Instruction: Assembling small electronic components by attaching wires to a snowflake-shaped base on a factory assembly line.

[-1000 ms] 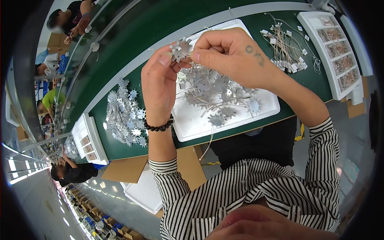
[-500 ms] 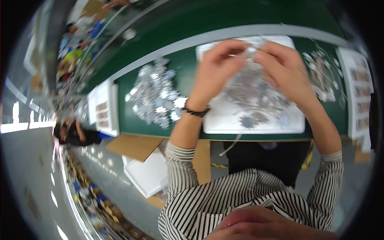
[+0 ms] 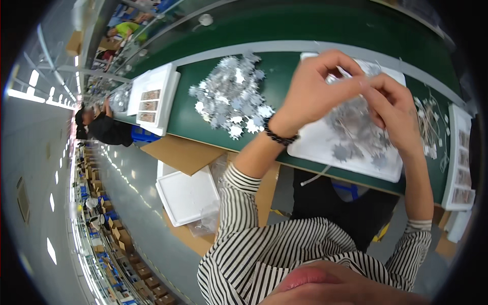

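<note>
My left hand (image 3: pixel 321 86) and my right hand (image 3: pixel 395 108) meet above the far part of a white tray (image 3: pixel 312 141), fingertips pinched together. Something small and silvery shows behind the curled left fingers, but what either hand grips is hidden. Beneath them, the tray holds a heap of silver, star-shaped pieces (image 3: pixel 351 127) mixed with thin wires. A larger pile of shiny star-shaped pieces (image 3: pixel 229 94) lies on the green table to the left of my left forearm. Thin cables with white connectors (image 3: pixel 431 124) lie to the right of the tray.
White foam trays with small packs stand at the left (image 3: pixel 170 99) and right (image 3: pixel 452 188) of the green table (image 3: pixel 183 117). Below its front edge sit an open cardboard box (image 3: pixel 183 155) and a white square tray (image 3: pixel 188 195). A person in black (image 3: pixel 109 127) works farther left.
The view has swung, so the table now sits farther right and tilted. My hands stay close together over the tray, with the left fingers now reaching across to the right hand's fingertips.
</note>
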